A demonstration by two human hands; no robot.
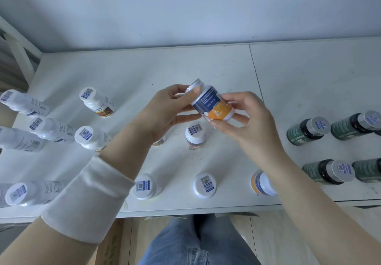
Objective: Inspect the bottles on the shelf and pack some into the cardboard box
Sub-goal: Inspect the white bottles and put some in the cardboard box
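Both hands hold one bottle (212,105) with a blue and orange label, tilted above the middle of the white shelf (144,69). My left hand (171,110) grips its cap end, my right hand (243,116) its base. Below it stand several white-capped bottles, such as the bottle (194,134) just under my hands and the two near the front edge, one bottle (145,186) and another bottle (204,184). A piece of cardboard box (107,244) shows at the bottom, under my left arm.
Several white bottles (51,128) stand on the left of the shelf. Dark green bottles (307,131) with silver caps stand on the right. A pale wall (185,7) rises behind the shelf. My legs in jeans (195,244) are below the front edge.
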